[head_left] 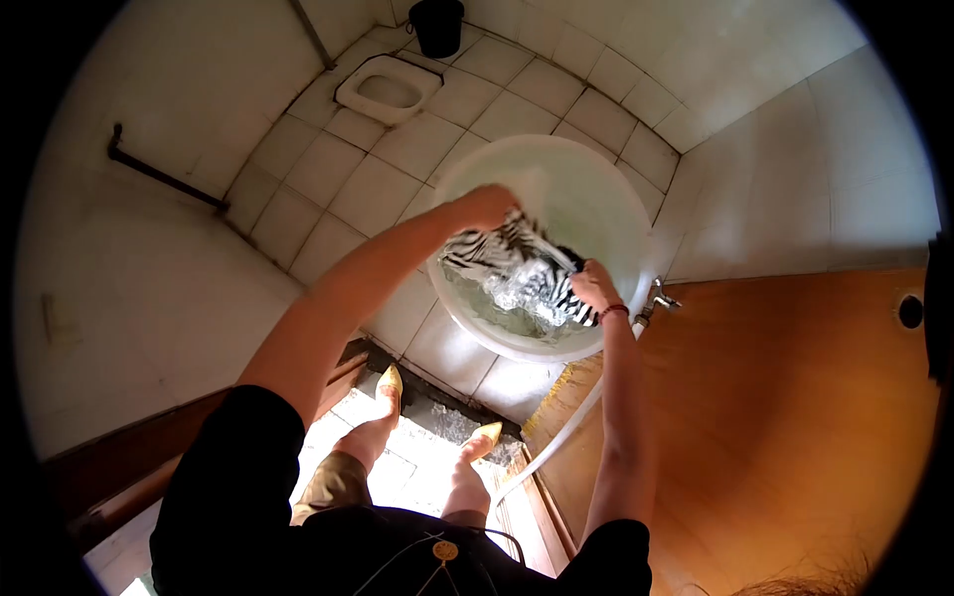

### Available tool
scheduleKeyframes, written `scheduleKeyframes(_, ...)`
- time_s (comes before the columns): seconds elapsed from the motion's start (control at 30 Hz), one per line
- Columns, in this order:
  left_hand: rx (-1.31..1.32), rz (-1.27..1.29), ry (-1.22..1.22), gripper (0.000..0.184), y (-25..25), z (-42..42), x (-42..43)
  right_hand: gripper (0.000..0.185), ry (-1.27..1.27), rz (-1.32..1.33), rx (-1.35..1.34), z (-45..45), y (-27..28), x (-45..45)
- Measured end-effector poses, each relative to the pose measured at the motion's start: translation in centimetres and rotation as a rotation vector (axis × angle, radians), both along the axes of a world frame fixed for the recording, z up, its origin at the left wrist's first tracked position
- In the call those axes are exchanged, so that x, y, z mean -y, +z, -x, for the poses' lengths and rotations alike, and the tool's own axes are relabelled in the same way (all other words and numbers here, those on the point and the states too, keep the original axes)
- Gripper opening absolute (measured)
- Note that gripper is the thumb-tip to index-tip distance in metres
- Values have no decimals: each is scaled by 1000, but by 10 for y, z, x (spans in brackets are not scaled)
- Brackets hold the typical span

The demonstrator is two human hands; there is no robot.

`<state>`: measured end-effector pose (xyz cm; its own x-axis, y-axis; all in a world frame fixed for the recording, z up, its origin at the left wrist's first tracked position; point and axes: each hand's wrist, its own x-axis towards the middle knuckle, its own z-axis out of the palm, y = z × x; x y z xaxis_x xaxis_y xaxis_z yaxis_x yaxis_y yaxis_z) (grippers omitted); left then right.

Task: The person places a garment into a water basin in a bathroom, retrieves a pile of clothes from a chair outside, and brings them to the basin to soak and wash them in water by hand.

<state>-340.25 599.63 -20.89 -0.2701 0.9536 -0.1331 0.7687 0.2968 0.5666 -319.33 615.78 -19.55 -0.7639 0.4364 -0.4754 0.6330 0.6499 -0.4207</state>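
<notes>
A wide, pale basin (624, 204) of water stands on the tiled floor. In it lies a black-and-white striped cloth (482, 250), partly under the water, which is stirred and shining around it. My left hand (487, 206), slightly blurred, is closed on the cloth's upper edge at the basin's left side. On the right, my right hand (596, 286) grips the cloth's other end, with a dark red bracelet at the wrist. A pale strip stretches between the two hands; I cannot tell whether it is part of the cloth. The cloth's underside is hidden.
A metal tap (661, 295) is just right of the basin, and a white hose (566, 429) runs down past my right arm. An orange-brown wooden door (785, 397) fills the right. Farther back are a squat toilet (363, 107) and a black bucket (437, 28).
</notes>
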Motion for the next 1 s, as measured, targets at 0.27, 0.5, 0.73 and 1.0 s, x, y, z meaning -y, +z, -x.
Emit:
scheduleKeyframes(0.27, 583, -340, 704, 27, 126, 2, 83, 17, -327, 99, -517, 22, 142, 92)
scheduleKeyframes(0.5, 524, -172, 1457, 49, 9, -9, 211, 55, -18, 447, -753, 73, 22, 256)
scheduleKeyframes(0.73, 631, -154, 1143, 17, -17, -175, 290, 30, -179, 326, -433, -67, -106, 282)
scheduleKeyframes(1.0, 590, -274, 1105, 15, -51, -411, 557, 13, -295, 416, 78, -193, -43, 172)
